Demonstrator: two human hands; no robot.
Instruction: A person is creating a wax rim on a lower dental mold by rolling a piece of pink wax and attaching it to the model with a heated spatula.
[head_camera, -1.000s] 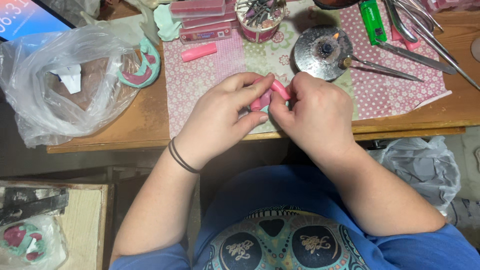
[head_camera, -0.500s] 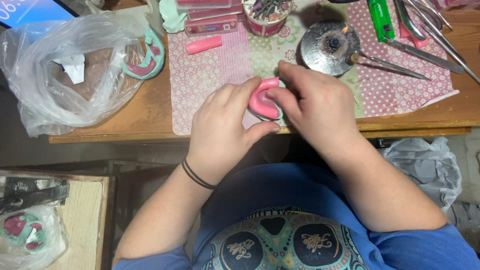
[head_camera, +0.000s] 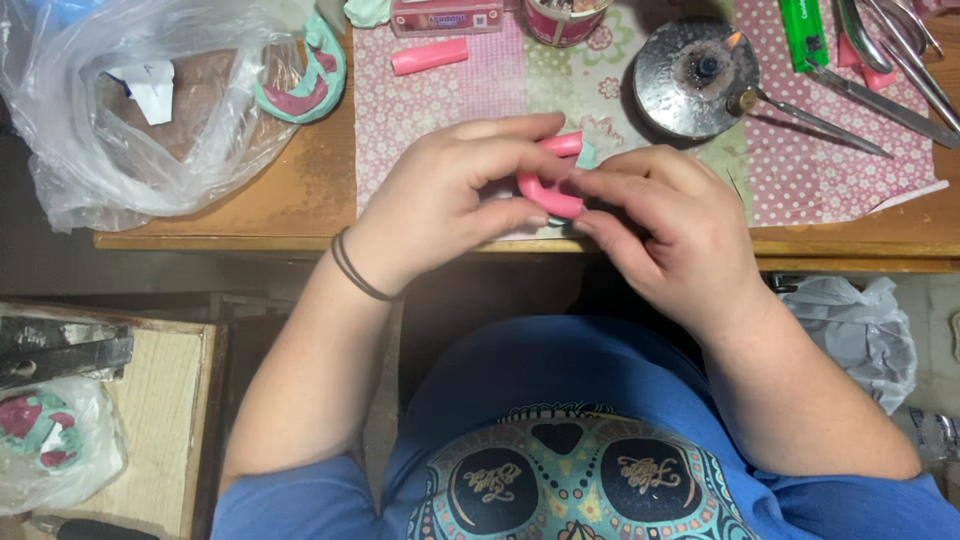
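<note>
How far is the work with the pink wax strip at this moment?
Done: the soft pink wax strip is already bent into a horseshoe curve. In hand: the left hand and right hand both pinch it over the patterned pink cloth mat, against a pale green piece that is mostly hidden. Left: a straight pink wax stick lies untouched on the mat, and the round metal burner shows a small flame.

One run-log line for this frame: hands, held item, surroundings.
left hand: pinching bent pink wax strip | right hand: pinching same strip | nearby: lit round metal burner, straight pink wax stick, clear plastic bag
</note>
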